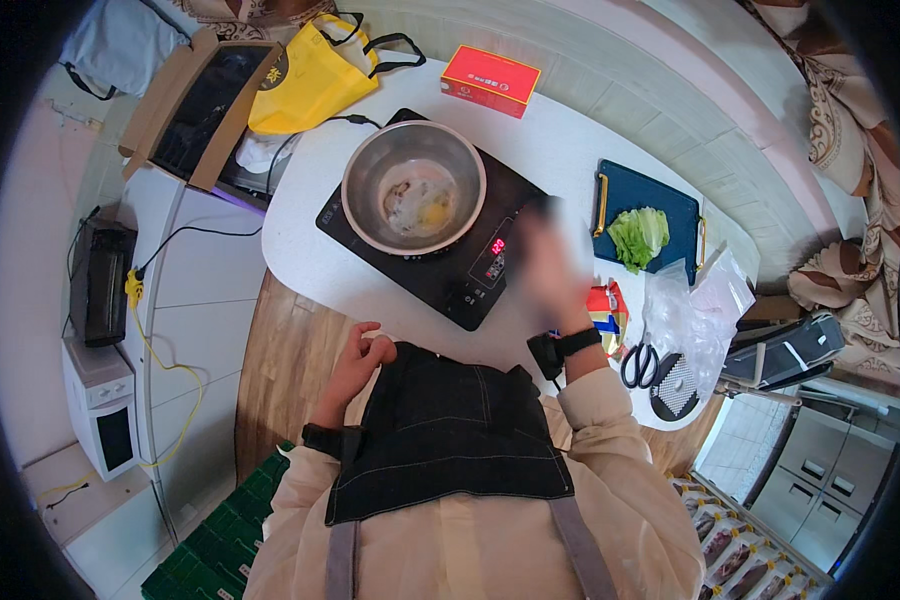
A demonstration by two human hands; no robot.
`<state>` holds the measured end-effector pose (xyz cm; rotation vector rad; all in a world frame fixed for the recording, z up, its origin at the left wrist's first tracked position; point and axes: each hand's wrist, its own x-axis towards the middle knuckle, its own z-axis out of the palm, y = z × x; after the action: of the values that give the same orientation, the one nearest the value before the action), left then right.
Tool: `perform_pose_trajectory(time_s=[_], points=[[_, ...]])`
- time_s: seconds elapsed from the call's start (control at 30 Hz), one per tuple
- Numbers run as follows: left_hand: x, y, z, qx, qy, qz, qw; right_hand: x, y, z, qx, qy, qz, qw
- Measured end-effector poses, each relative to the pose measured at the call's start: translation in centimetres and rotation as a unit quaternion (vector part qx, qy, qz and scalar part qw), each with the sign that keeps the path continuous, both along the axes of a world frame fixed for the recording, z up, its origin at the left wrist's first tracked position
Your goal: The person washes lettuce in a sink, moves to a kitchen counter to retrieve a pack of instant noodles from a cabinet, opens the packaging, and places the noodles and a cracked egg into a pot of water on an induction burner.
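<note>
A stainless steel pot point(352, 180) stands on a black induction cooktop point(412, 277) with a lit red display. Inside the pot are foamy liquid and an egg point(433, 216) with a yellow yolk. My right hand point(547, 270) is at the cooktop's right edge, beside the control panel; the hand and something dark at its fingertips are blurred, so what it holds is unclear. My left hand point(361, 354) hangs in front of the table's near edge by my black apron point(450, 435), fingers curled loosely, touching nothing that I can make out.
Right of the cooktop lie a dark blue tray point(645, 180) with lettuce point(639, 236), a red packet point(607, 307), black-handled scissors point(640, 365), a grater point(673, 386) and clear plastic bags point(694, 307). A red box point(491, 79) and a yellow bag point(311, 75) sit behind.
</note>
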<state>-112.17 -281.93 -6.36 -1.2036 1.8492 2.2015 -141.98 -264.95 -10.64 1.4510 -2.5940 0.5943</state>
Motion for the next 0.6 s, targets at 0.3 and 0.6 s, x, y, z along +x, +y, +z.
perform_pose_trajectory(time_s=[0.3,0.6], points=[[-0.1,0.0,0.8,-0.019,-0.002,0.006,1.000,-1.5,-2.7,0.6,0.062,-0.114,0.013,0.992],[0.8,0.1,-1.3,-0.014,0.013,0.014,1.000,-0.7,-3.4,1.3,0.032,-0.071,0.019,0.997]])
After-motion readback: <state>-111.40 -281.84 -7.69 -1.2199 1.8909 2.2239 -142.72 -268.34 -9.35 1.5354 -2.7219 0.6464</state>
